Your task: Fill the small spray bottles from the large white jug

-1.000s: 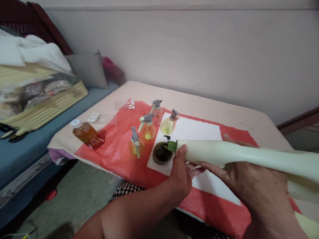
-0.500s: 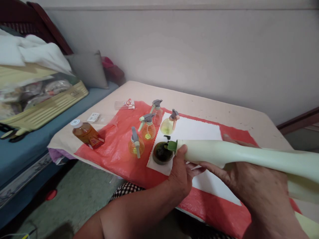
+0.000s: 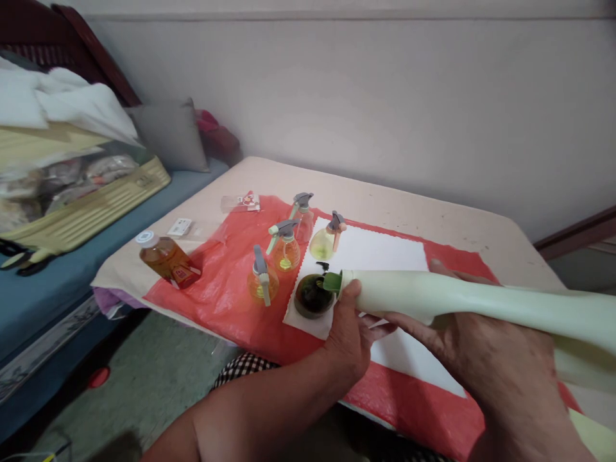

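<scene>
A long pale green plastic container lies nearly level across the right side, its handle part running out of view. A green spout sticks out of its mouth, over the rim of a small round vessel with a dark inside. My left hand is closed on the neck from below, thumb near the mouth. Further back, my right hand wraps round the handle part. Whether liquid flows from the spout I cannot tell. The vessel stands on a white sheet.
Several spray bottles with grey heads stand left of and behind the vessel, on red plastic sheeting. A bottle of amber liquid and a small white box are at the left. A bed adjoins the table.
</scene>
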A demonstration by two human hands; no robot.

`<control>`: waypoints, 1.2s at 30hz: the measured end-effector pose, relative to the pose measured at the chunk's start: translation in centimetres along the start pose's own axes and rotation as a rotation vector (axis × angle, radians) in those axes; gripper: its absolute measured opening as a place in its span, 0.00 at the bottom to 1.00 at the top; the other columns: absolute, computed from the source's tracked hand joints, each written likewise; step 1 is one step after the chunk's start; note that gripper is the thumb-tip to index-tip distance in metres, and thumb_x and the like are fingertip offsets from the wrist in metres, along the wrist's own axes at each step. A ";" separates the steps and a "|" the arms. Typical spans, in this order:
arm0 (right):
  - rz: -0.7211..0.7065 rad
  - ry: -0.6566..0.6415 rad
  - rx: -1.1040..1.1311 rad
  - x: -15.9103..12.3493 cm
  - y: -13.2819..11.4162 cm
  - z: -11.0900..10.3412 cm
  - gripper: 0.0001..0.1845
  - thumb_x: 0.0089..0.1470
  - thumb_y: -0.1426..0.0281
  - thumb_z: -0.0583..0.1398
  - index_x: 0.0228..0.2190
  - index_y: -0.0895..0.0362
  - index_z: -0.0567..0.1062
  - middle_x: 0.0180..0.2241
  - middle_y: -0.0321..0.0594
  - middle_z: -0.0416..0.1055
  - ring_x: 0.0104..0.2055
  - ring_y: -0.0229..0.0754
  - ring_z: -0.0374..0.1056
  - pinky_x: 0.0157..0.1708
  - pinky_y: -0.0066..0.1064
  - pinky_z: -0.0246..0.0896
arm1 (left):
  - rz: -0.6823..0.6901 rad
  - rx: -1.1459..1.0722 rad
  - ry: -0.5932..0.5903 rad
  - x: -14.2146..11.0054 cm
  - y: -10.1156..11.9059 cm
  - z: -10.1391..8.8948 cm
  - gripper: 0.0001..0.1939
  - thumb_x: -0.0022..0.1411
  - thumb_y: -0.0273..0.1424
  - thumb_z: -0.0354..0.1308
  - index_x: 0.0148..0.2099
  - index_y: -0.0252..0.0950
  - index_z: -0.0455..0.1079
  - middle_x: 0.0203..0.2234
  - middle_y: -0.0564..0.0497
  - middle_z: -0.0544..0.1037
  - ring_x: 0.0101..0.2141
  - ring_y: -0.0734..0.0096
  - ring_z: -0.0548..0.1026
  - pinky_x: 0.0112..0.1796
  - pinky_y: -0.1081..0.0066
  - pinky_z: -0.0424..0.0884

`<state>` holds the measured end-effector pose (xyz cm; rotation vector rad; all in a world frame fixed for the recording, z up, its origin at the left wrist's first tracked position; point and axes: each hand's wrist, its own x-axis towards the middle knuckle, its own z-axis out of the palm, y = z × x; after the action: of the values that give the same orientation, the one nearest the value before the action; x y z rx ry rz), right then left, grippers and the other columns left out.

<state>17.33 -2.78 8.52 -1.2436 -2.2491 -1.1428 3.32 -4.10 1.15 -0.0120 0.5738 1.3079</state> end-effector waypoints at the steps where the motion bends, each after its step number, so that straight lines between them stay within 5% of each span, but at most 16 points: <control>1: 0.000 0.001 -0.002 0.0 0.0 0.0 0.50 0.56 0.36 0.52 0.50 0.71 0.75 0.29 0.53 0.74 0.32 0.54 0.71 0.25 0.35 0.45 | -0.002 0.000 0.001 0.0 0.0 0.0 0.34 0.58 0.50 0.63 0.59 0.33 0.70 0.52 0.38 0.78 0.51 0.48 0.77 0.52 0.50 0.73; 14: 0.015 -0.013 -0.017 -0.2 0.0 0.0 0.51 0.56 0.35 0.50 0.51 0.71 0.75 0.25 0.48 0.72 0.29 0.51 0.69 0.25 0.35 0.44 | -0.006 0.003 -0.009 -0.3 0.3 0.2 0.33 0.59 0.49 0.62 0.59 0.32 0.70 0.52 0.38 0.78 0.52 0.48 0.76 0.53 0.51 0.72; 24: 0.006 -0.009 0.001 -0.1 0.0 0.1 0.50 0.56 0.35 0.50 0.50 0.71 0.75 0.34 0.57 0.76 0.32 0.55 0.72 0.27 0.36 0.46 | -0.011 0.015 0.021 -0.3 0.3 0.4 0.35 0.58 0.50 0.62 0.60 0.32 0.69 0.52 0.38 0.79 0.50 0.50 0.77 0.51 0.52 0.73; 36: 0.010 -0.025 -0.010 -0.1 -0.1 -0.1 0.50 0.56 0.36 0.51 0.50 0.71 0.75 0.31 0.56 0.75 0.32 0.56 0.72 0.26 0.36 0.46 | 0.004 0.005 -0.013 -0.1 0.0 0.0 0.35 0.57 0.51 0.63 0.59 0.33 0.70 0.52 0.38 0.79 0.50 0.47 0.77 0.51 0.50 0.73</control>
<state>17.31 -2.89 8.50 -1.2783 -2.2558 -1.1424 3.28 -4.15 1.22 0.0019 0.5659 1.3093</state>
